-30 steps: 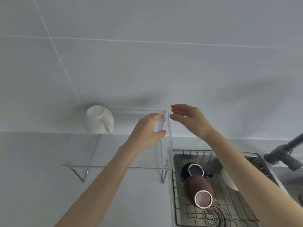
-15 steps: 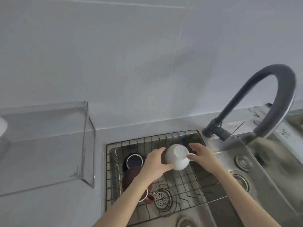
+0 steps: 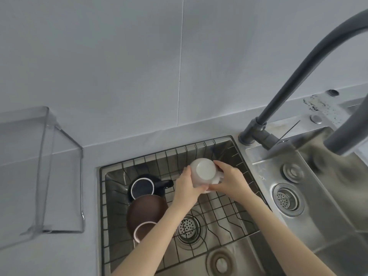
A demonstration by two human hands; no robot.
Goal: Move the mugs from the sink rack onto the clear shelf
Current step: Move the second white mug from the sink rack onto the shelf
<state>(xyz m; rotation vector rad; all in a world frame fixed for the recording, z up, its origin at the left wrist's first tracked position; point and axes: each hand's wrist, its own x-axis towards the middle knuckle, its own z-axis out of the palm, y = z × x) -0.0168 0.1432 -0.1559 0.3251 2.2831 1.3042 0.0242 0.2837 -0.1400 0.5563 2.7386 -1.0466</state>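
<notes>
Gripping from both sides, the left hand point(image 3: 187, 188) and the right hand point(image 3: 229, 182) hold a white mug point(image 3: 203, 173) between them above the sink rack point(image 3: 223, 204). The mug is tipped so its flat base faces up toward the camera; the left hand wraps its left side, while the right hand closes on the right side where the handle sticks out, fingers curled over it. Whether the mug touches the wire grid cannot be told, since both hands cover its lower edge.

Left of the hands, down in the rack, a dark mug point(image 3: 143, 186) sits with its opening up and its handle pointing right. Just in front of it a brown mug point(image 3: 146, 214) lies on its side, pale-rimmed mouth toward the camera, partly hidden by the left forearm. The clear shelf point(image 3: 41, 170) stands on the tabletop point(image 3: 59, 255) at the left, well apart from the white mug. A dark faucet point(image 3: 298, 76) arches over the right side of the sink.
</notes>
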